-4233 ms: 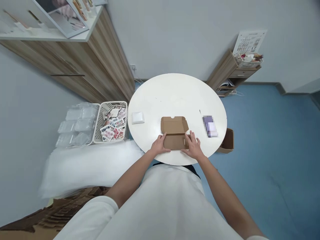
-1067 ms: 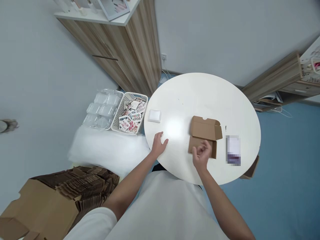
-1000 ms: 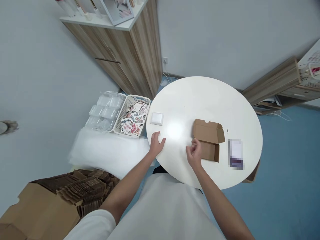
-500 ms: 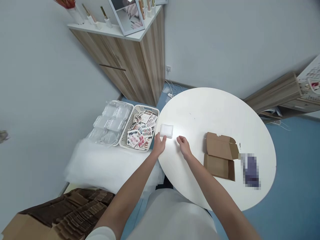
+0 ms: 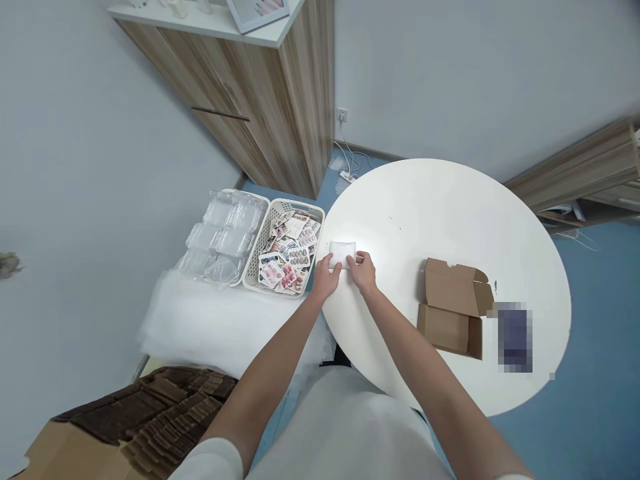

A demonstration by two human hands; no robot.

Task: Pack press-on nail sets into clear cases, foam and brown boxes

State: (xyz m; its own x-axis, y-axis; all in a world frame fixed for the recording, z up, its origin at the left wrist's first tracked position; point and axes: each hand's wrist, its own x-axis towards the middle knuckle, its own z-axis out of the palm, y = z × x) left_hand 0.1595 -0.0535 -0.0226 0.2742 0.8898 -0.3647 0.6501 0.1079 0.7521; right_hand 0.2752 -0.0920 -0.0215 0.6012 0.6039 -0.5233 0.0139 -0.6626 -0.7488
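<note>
Head view, looking down past a white shirt: both of the person's hands have come together near the left end of a round white table. Left hand is partly closed, its thumb and fingers pinching the near left corner of a small white packet; right hand has curled fingers gripping the near right corner. Whether the packet touches the tabletop or sits just above it, I can't tell.

Well to the right of it stands an open cardboard box, lid folded back on the far side, the brown floor and side wall of its tray in plain sight. Beside the box lies a purple item, pixelated past recognising.

Off the table's left edge, a white perforated basket holds a loose heap of printed cards, several showing rows of coloured nail shapes. Next to it, another pale basket is filled with clear plastic packs, piled over its rim. Nearer me spreads a whitish, filmy stack, and below that a big carton is packed tight with dark brown folded cardboard.
</note>
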